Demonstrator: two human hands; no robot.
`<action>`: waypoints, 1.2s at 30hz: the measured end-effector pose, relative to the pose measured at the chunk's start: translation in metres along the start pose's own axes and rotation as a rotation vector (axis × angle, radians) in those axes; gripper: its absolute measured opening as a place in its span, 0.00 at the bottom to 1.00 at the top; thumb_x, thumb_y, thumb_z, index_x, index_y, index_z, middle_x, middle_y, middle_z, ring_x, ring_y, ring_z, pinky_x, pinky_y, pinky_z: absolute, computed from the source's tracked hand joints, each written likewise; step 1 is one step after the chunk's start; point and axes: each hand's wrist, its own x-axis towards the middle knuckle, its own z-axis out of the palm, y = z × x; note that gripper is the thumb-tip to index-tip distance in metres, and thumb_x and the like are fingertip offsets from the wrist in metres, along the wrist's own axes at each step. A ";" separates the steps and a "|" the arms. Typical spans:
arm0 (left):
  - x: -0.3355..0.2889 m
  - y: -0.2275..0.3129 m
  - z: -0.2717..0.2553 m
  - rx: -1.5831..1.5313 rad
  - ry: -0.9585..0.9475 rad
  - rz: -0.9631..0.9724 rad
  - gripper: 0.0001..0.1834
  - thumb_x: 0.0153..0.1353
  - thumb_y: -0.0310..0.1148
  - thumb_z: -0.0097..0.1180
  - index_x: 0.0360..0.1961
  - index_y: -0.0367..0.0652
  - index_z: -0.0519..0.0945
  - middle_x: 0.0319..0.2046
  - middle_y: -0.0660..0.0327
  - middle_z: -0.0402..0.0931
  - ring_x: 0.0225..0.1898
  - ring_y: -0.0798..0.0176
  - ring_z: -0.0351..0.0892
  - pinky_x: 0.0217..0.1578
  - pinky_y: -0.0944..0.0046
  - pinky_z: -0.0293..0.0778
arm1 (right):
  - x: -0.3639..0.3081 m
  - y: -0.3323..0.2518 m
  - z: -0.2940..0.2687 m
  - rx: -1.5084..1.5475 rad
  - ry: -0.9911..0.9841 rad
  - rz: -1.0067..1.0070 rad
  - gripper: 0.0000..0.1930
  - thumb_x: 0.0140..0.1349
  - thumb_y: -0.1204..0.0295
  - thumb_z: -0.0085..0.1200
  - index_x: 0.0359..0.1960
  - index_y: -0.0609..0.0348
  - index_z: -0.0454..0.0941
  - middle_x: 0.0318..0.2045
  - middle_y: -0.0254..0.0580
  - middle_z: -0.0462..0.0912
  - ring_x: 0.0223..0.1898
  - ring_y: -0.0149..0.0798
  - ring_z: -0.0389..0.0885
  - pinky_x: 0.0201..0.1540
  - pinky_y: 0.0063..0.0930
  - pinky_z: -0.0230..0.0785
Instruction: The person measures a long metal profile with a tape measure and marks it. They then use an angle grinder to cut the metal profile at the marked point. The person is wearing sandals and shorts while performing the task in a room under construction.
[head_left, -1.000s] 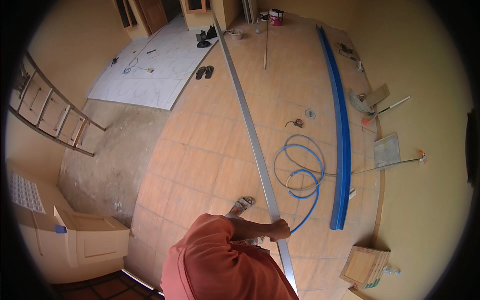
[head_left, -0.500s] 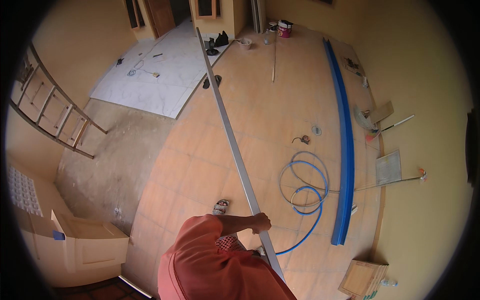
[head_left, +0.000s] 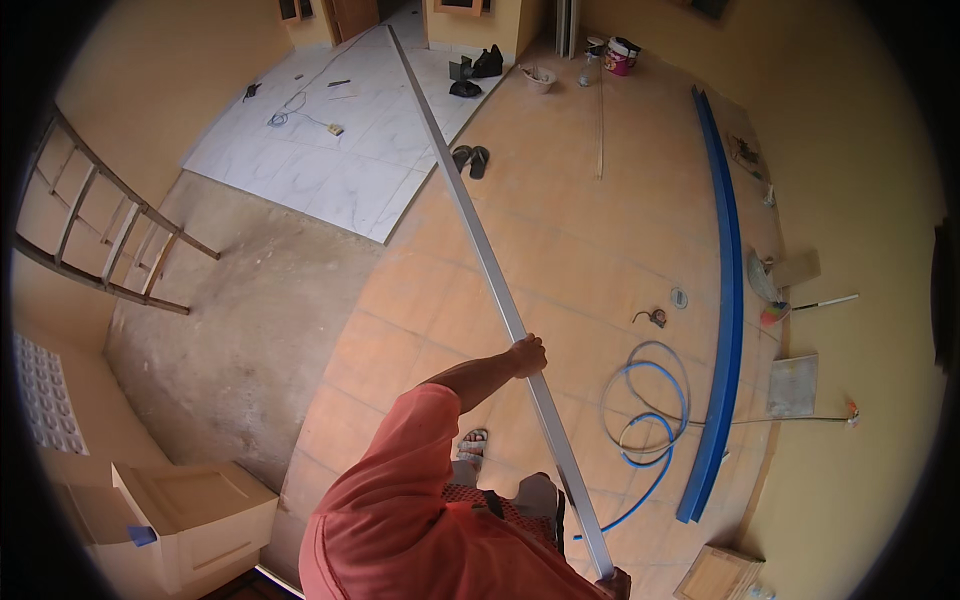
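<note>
A long straight silver-grey metal bar (head_left: 490, 270) slants from the lower right of the view up to the far white tiles. My left arm stretches forward in its red sleeve, and my left hand (head_left: 528, 355) is closed around the bar near its middle. At the bar's near end, by the lower edge, my right hand (head_left: 616, 583) grips it, partly cut off by the picture's rim. Below the bar show my sandalled foot (head_left: 473, 447) and knees. Right of the hands lies a loosely coiled blue and grey hose (head_left: 655, 440).
A long blue metal channel (head_left: 722, 300) lies along the right wall. White marble-look tiles (head_left: 330, 170) end at bare concrete (head_left: 240, 300). A wooden ladder (head_left: 115, 245) leans at the left, above a cabinet (head_left: 200, 510). Black slippers (head_left: 471, 161) lie beside the bar; a bucket (head_left: 620, 57) stands far off.
My left hand has moved forward, farther from my body, still on the bar. My right hand has come into view at the near end. The view has shifted slightly left.
</note>
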 end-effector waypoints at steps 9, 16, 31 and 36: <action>0.026 -0.236 0.022 0.090 0.053 -0.163 0.09 0.50 0.35 0.63 0.35 0.55 0.84 0.42 0.64 0.77 0.53 0.58 0.71 0.55 0.57 0.64 | 0.135 -0.198 0.034 -0.066 0.061 -0.347 0.04 0.50 0.73 0.60 0.26 0.55 0.76 0.18 0.38 0.77 0.21 0.35 0.71 0.25 0.36 0.67; 0.075 -0.402 0.037 0.062 0.057 -0.174 0.10 0.51 0.35 0.63 0.36 0.57 0.82 0.40 0.66 0.77 0.52 0.59 0.72 0.57 0.58 0.64 | 0.259 -0.312 0.065 0.095 -0.110 -0.340 0.07 0.49 0.71 0.62 0.28 0.54 0.77 0.22 0.35 0.79 0.27 0.33 0.76 0.31 0.32 0.70; 0.146 -0.767 0.069 0.117 -0.042 -0.195 0.08 0.51 0.33 0.62 0.34 0.56 0.84 0.39 0.66 0.78 0.51 0.60 0.72 0.56 0.58 0.64 | 0.427 -0.714 0.094 -0.343 -0.116 -0.018 0.18 0.44 0.63 0.59 0.36 0.59 0.79 0.30 0.53 0.84 0.35 0.54 0.84 0.43 0.44 0.77; 0.177 -0.852 0.119 0.131 -0.058 -0.172 0.07 0.52 0.33 0.62 0.34 0.56 0.85 0.40 0.65 0.78 0.52 0.60 0.72 0.56 0.58 0.64 | 0.495 -0.769 0.162 -0.304 -0.082 0.026 0.17 0.45 0.64 0.58 0.36 0.58 0.78 0.30 0.54 0.84 0.36 0.55 0.84 0.43 0.45 0.77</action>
